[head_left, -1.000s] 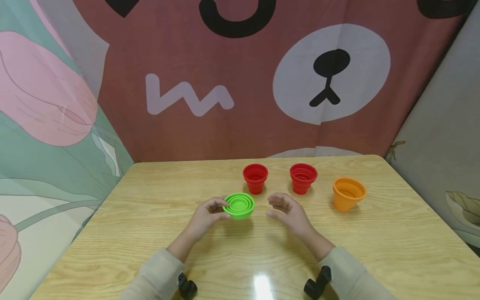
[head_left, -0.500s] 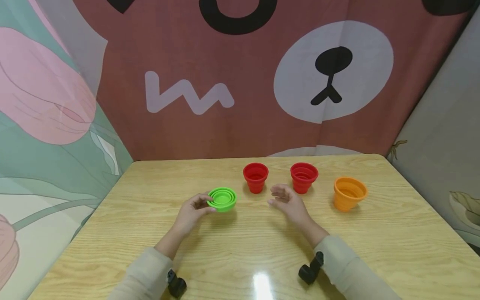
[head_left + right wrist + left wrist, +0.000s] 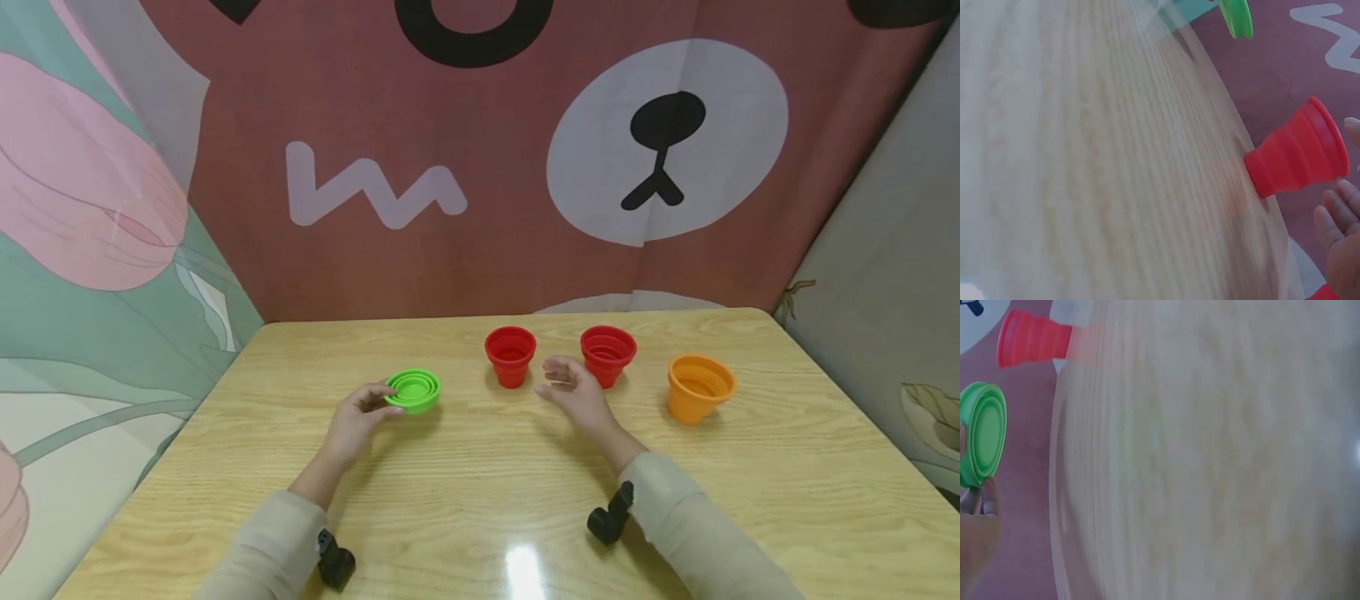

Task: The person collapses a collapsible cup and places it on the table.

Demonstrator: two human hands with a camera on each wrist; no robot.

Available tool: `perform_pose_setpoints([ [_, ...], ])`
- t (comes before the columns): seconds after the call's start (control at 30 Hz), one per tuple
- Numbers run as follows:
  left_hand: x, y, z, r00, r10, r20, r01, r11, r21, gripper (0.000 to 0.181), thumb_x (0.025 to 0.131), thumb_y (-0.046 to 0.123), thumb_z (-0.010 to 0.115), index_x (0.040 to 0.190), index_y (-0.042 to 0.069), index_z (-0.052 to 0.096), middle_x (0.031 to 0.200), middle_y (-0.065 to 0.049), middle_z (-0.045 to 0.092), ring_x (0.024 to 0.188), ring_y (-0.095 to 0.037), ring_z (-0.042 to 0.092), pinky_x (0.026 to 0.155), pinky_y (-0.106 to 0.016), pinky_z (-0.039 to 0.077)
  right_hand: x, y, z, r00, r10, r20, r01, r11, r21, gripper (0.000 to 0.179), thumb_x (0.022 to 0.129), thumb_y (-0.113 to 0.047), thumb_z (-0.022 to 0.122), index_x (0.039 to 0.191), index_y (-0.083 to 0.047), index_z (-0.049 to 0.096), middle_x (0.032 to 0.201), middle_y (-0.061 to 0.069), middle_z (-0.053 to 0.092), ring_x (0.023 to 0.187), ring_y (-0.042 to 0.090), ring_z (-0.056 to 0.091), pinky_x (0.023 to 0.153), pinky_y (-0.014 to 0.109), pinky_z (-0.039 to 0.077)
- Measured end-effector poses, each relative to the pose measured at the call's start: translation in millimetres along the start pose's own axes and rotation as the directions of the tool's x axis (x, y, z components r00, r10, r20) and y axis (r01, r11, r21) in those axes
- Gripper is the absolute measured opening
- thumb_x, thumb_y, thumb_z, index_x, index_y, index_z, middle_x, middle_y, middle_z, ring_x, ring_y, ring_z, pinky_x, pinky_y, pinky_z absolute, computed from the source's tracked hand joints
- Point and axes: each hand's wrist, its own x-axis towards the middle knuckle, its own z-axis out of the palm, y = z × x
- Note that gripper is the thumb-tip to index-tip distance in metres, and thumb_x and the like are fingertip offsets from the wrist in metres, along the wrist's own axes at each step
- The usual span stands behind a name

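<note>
My left hand [image 3: 354, 425] pinches the rim of a green collapsible cup [image 3: 414, 392] folded flat, its concentric rings facing up. Fingers and thumb grip it from the left side. In the left wrist view the green cup [image 3: 988, 434] appears raised off the tabletop. To the right, my right hand [image 3: 585, 400] hovers over the table with loosely bent fingers and nothing in them. It lies between two extended red collapsible cups, the left one [image 3: 511, 357] and the right one [image 3: 608, 352], overlapping the right one's lower edge. A red cup [image 3: 1297, 150] stands just beyond its fingertips in the right wrist view.
An orange collapsible cup [image 3: 697, 390] stands extended at the right of the wooden table [image 3: 465, 500]. Behind the table's back edge hangs a brown cloth [image 3: 375, 275] with a bear print. Patterned curtains border both sides.
The left hand has carried the green cup leftward and slightly away from me. My right hand has moved a little forward, nearer the red cups. The red and orange cups stay put.
</note>
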Motion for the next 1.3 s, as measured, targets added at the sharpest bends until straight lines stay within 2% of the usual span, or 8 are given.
perform_pose_setpoints([
  [0.17,3.8,-5.4,-9.4,1.000,-0.002,-0.013,0.002,1.000,0.018,0.038,0.074,0.010,0.066,0.107,-0.003,0.052,0.128,-0.013,0.039,0.106,-0.026,0.044,0.089,-0.034,0.038,8.9,1.8,1.0,1.000,0.011,-0.009,-0.011,1.000,0.009,0.048,0.076,-0.010,0.065,0.116,0.001,0.043,0.118,0.021,0.045,0.107,0.030,0.043,0.090,0.039,0.035],
  [0.4,8.7,-12.5,-22.0,0.999,-0.027,-0.034,0.029,0.999,0.038,0.039,0.075,0.011,0.065,0.108,-0.003,0.050,0.130,-0.015,0.035,0.112,-0.029,0.040,0.091,-0.036,0.035,21.9,1.6,1.5,0.999,-0.033,-0.027,0.032,0.999,-0.017,0.053,0.075,-0.005,0.065,0.121,0.002,0.040,0.120,0.022,0.043,0.107,0.034,0.042,0.091,0.041,0.034],
  [0.6,12.5,-17.4,-30.7,0.996,-0.058,-0.061,0.061,0.997,0.057,0.040,0.075,0.011,0.065,0.109,-0.004,0.049,0.132,-0.016,0.033,0.115,-0.032,0.036,0.093,-0.037,0.033,30.0,-2.0,4.0,1.000,-0.019,0.007,0.019,0.999,-0.030,0.057,0.076,-0.009,0.065,0.125,-0.001,0.036,0.124,0.016,0.040,0.110,0.031,0.039,0.093,0.041,0.031],
  [0.87,14.8,-21.5,-36.6,0.994,-0.081,-0.072,0.085,0.995,0.052,0.041,0.077,0.011,0.064,0.111,-0.004,0.048,0.132,-0.016,0.032,0.116,-0.031,0.034,0.093,-0.037,0.033,37.5,-1.7,7.9,0.998,-0.021,0.057,0.022,0.999,-0.026,0.061,0.075,-0.010,0.066,0.127,-0.002,0.035,0.127,0.014,0.038,0.111,0.032,0.036,0.094,0.043,0.029],
  [1.3,18.2,-26.1,-45.4,0.991,-0.120,-0.060,0.126,0.986,0.105,0.041,0.079,0.015,0.062,0.112,-0.004,0.047,0.133,-0.016,0.030,0.117,-0.033,0.032,0.094,-0.041,0.031,42.2,-0.6,12.3,1.000,-0.012,0.025,0.014,0.998,-0.065,0.056,0.074,-0.010,0.067,0.123,-0.002,0.041,0.123,0.013,0.043,0.107,0.028,0.041,0.093,0.041,0.032],
])
